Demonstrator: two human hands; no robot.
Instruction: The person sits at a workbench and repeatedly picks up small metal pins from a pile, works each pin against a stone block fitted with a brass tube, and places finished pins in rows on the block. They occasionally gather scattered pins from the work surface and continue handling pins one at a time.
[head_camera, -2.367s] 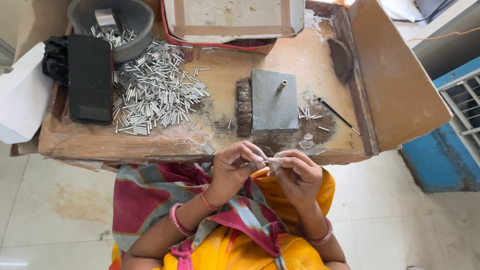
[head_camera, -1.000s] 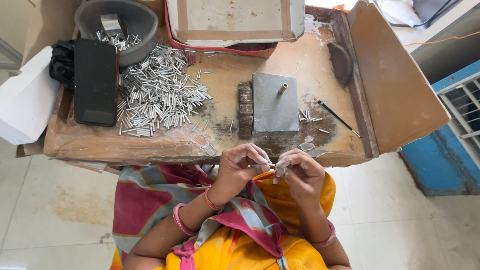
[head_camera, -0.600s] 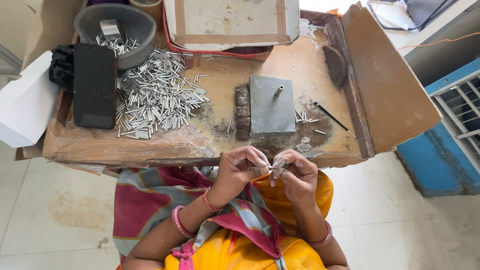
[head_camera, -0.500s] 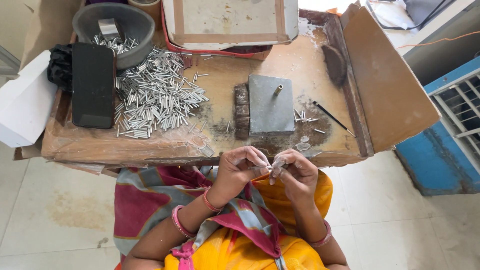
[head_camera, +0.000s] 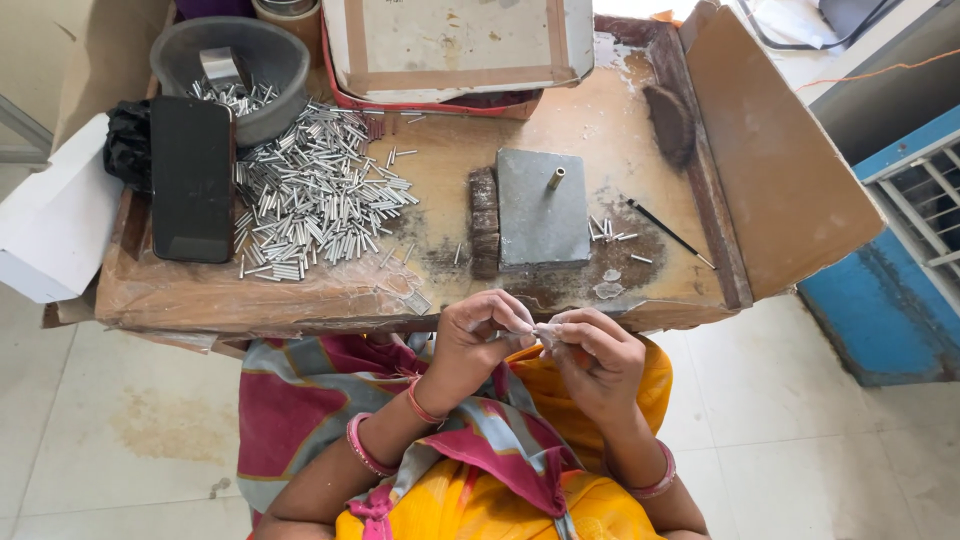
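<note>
My left hand (head_camera: 478, 338) and my right hand (head_camera: 596, 352) meet just below the front edge of the low wooden work table (head_camera: 300, 300), over my lap. Between the fingertips of both hands is pinched a small silvery piece (head_camera: 541, 333), too small to make out. A grey metal block (head_camera: 541, 207) with a short brass peg (head_camera: 555, 179) standing on it sits on the table right above my hands. A pile of thin metal tubes (head_camera: 315, 195) lies to the left of the block.
A black phone (head_camera: 190, 178) lies at the table's left, beside a grey bowl (head_camera: 262, 62) holding more tubes. A flat tray (head_camera: 455, 45) stands at the back, a cardboard flap (head_camera: 775, 165) at the right, and a thin black stick (head_camera: 668, 233) with a few loose tubes (head_camera: 610, 231) near the block.
My hands stay together at the table's edge, fingers shifting slightly around the small piece. The view has drifted a little; nothing on the table has moved.
</note>
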